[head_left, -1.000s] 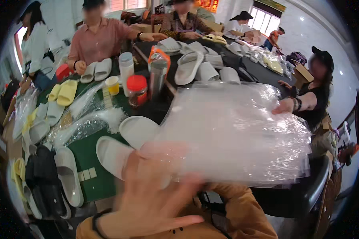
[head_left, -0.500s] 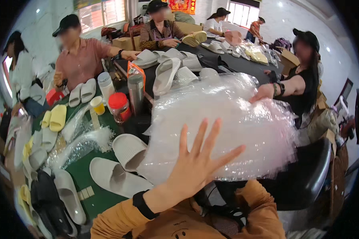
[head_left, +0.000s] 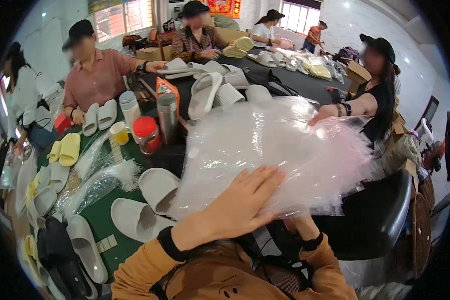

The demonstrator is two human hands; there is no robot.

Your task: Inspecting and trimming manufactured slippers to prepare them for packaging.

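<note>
**Q:** Plastic bags (head_left: 280, 145), that big clear stack, where's it sitting and what are the hands doing with it?

**A:** It fills the middle of the view, on the dark table (head_left: 305, 82) edge right in front of the person. Left hand (head_left: 240, 205) lies flat on top of the stack's near edge, around 6 o'clock of the pile, palm down, fingers spread wide and pointing off toward 1 o'clock. Not gripping anything, just pressing. Forearm in an orange sleeve (head_left: 145, 265) comes up from the lower edge, black band at the wrist.

**Q:** And the right one?

**A:** Right hand (head_left: 297, 225) is tucked under the stack's near edge, about 5 o'clock of the pile. Only the wrist and heel show, so can't tell if the fingers are curled or flat.

**Q:** Anything else touching it?

**A:** Yeah, a co-worker's hand (head_left: 321, 115) rests on the far side, roughly 1 o'clock. Pale slippers (head_left: 157, 187) lie just beside the pile at 9 o'clock, and a red-lidded jar (head_left: 146, 135) sits at 10 o'clock.
</note>
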